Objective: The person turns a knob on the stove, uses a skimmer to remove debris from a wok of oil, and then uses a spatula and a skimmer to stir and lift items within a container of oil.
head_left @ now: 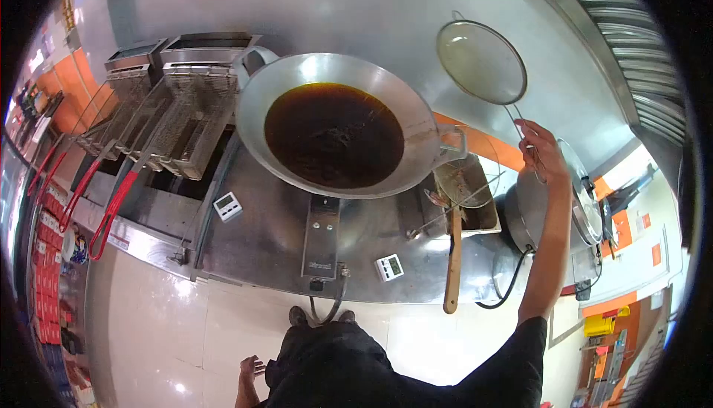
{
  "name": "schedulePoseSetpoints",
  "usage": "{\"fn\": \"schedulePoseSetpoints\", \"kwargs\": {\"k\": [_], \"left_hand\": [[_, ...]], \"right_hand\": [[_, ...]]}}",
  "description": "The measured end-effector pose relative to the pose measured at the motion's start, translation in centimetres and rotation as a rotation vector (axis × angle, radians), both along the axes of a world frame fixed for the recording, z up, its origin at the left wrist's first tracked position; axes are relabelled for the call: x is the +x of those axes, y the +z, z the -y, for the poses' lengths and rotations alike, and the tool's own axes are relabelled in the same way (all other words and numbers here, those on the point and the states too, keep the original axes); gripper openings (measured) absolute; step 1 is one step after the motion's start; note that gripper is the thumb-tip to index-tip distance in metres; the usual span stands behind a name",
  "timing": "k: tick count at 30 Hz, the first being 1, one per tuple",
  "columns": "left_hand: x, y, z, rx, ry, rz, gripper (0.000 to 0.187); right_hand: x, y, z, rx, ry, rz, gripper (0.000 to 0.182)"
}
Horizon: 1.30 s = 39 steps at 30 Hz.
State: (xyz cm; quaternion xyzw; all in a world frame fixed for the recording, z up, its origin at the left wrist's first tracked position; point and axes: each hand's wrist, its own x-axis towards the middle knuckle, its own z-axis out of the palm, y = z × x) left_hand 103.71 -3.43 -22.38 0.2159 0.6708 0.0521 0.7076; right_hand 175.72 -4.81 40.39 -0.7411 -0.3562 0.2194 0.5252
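My right hand [544, 152] is raised at the right, its fingers closed round the handle of a round mesh strainer [481, 63], which is held up against the steel wall. To the left of it, a large metal wok [427, 129] holds dark brown liquid [334, 137]. Low at my side, my left hand [252, 366] hangs over the floor with its fingers apart and nothing in it. A second strainer [468, 185] lies over a metal pan [486, 219] beside a wooden-handled tool [452, 267], below and left of my right hand.
Fryer baskets [197, 111] with red handles [115, 215] sit at the left. Two white timers [227, 206] [389, 268] are on the steel counter [260, 252]. A big lidded pot [523, 207] stands at the right, with a black cable [512, 282] at the counter edge.
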Motion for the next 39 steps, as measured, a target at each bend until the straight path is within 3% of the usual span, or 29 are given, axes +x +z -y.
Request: {"fn": "schedulePoseSetpoints", "kwargs": {"k": [4, 9, 11, 13, 15, 16, 17, 19, 23, 24, 26, 32, 34, 38, 39], "left_hand": [[1.1, 0.0, 0.3, -0.015, -0.100, -0.013, 0.041], [2.7, 0.4, -1.0, -0.008, -0.069, -0.046, 0.039], [4.0, 2.4, -2.2, 0.119, -0.280, 0.014, 0.036], [6.7, 5.8, -4.1, 0.063, -0.378, 0.040, 0.033], [10.3, 10.2, -5.0, 0.150, -0.655, 0.169, 0.031], [12.6, 14.3, -5.1, 0.193, -0.597, 0.273, 0.032], [13.5, 14.4, -5.1, 0.193, -0.604, 0.262, 0.032], [15.3, 13.8, -5.3, 0.244, -0.751, 0.160, 0.031], [17.7, 16.7, -3.5, 0.251, -0.825, 0.104, 0.034], [19.2, 18.9, -2.7, 0.322, -0.890, 0.047, 0.035], [22.2, 22.6, -1.7, 0.355, -0.916, 0.091, 0.036], [31.0, 28.0, -0.5, 0.627, -0.981, 0.215, 0.034], [34.1, 28.8, -0.1, 0.783, -0.918, 0.346, 0.029], [40.4, 29.2, 0.5, 0.860, -0.835, 0.485, 0.024], [42.3, 28.3, 0.6, 0.895, -0.763, 0.561, 0.023]], "right_hand": [[2.7, -3.1, 5.5, -0.090, -0.261, 0.058, 0.038], [7.9, -15.3, 11.6, -0.096, -0.283, -0.007, 0.036], [7.0, -18.7, 11.7, -0.169, -0.288, -0.035, 0.036], [6.7, -21.9, 11.4, -0.147, -0.288, -0.116, 0.033], [7.2, -24.6, 11.1, -0.131, -0.274, -0.147, 0.031], [7.8, -25.3, 11.1, -0.215, -0.281, -0.100, 0.027], [8.5, -26.4, 11.5, -0.212, -0.285, -0.113, 0.027], [10.4, -28.5, 12.2, -0.305, -0.351, 0.874, 0.028], [7.5, -25.9, 9.7, -0.377, -0.417, 0.936, 0.024], [6.9, -26.3, 8.8, -0.385, -0.356, 0.753, 0.024], [5.3, -27.2, 6.4, -0.219, -0.060, 0.641, 0.028], [5.3, -28.8, 1.0, -0.271, 0.287, 0.773, 0.040], [6.6, -29.1, 0.1, -0.254, 0.440, 0.602, 0.040], [6.7, -27.3, 1.1, -0.293, 0.416, 0.695, 0.040], [7.1, -27.1, 1.5, -0.181, 0.423, 0.710, 0.038]]}}
